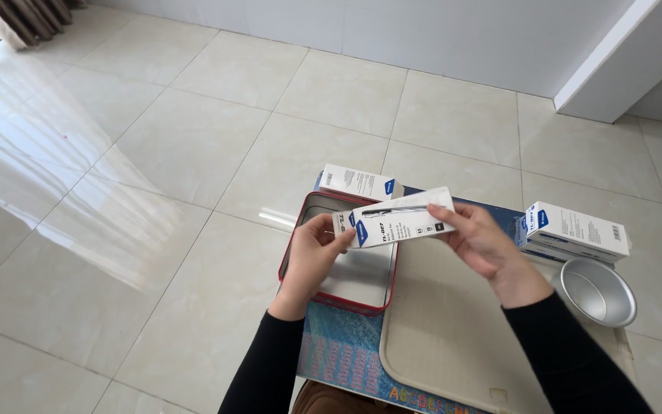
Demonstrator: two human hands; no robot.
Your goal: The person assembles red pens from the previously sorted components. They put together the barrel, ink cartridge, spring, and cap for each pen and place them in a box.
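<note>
— Both hands have a grip on one thing: the left hand pinches the near-left end of a long white box with its fingers closed around it, and the right hand clasps the other end, thumb underneath.

— Where is that box?

— Held in the air just above the red-rimmed tin tray, lying roughly level with its printed face upward.

— What else sits around the tray?

— A second white box lies just behind the tray. To the right of the tray is a beige mat with rounded corners, partly under the right forearm. Further right of the tray are stacked white boxes, and a round metal bowl sits just in front of them.

— And underneath?

— A blue patterned sheet covers the small bench under the tray, with pale floor tiles all around.
</note>
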